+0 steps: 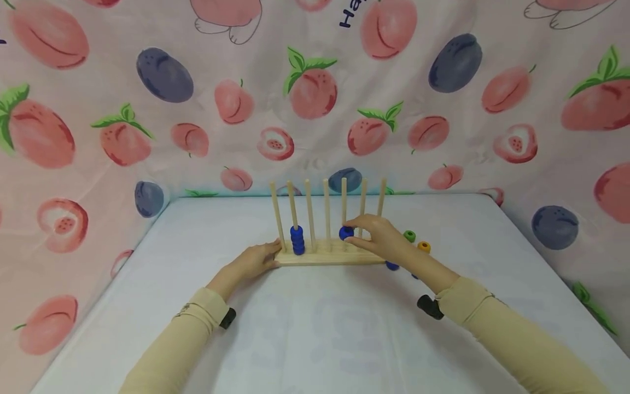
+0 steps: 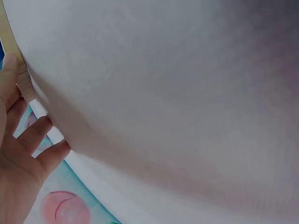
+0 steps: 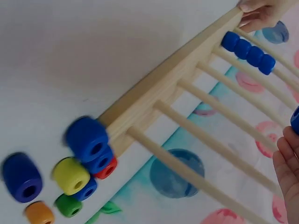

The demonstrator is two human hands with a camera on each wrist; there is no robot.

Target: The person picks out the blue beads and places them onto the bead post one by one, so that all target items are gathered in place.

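Observation:
A wooden bead rack [image 1: 330,257] stands on the white table, with several upright pegs in a row along its base. My left hand [image 1: 256,259] grips the left end of that base, its thumb along the front in the left wrist view. Several blue beads [image 1: 297,241] are stacked on the second peg from the left. Between thumb and fingertips, my right hand [image 1: 381,236] pinches one blue bead [image 1: 346,233], which overlaps the fifth peg from the left in the head view. At the edge of the right wrist view, this bead [image 3: 295,121] is only partly visible.
Loose beads lie by the rack's right end: blue [image 3: 87,138], yellow [image 3: 71,176], green [image 3: 68,205], orange [image 3: 39,213], red [image 3: 106,168] and a darker blue one [image 3: 22,177]. My right forearm passes over some of them. A fruit-print cloth [image 1: 315,137] hangs behind the table.

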